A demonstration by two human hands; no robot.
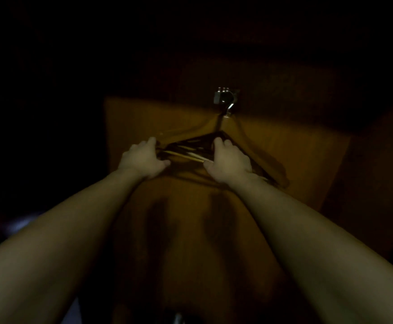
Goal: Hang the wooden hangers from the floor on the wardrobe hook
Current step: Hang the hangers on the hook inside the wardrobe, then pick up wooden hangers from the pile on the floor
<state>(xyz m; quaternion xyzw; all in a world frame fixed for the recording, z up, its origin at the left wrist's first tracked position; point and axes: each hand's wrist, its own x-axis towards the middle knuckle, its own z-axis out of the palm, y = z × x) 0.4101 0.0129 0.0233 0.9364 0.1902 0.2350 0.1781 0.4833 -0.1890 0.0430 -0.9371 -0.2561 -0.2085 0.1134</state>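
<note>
A bundle of wooden hangers [233, 129] hangs by its metal necks from a silver wardrobe hook [224, 98] fixed to the brown wardrobe panel [307, 150]. My left hand [141, 160] grips the left ends of the hangers. My right hand [228, 162] holds the lower bars [186, 155] and the right arm of the bundle. Both hands sit just below the hook. The scene is very dark, and how many hangers there are is unclear.
The wooden wardrobe surface fills the middle of the view, with my arms' shadows [158, 220] on it. Darkness covers the left and top. A dim pale patch [18, 225] shows at the lower left.
</note>
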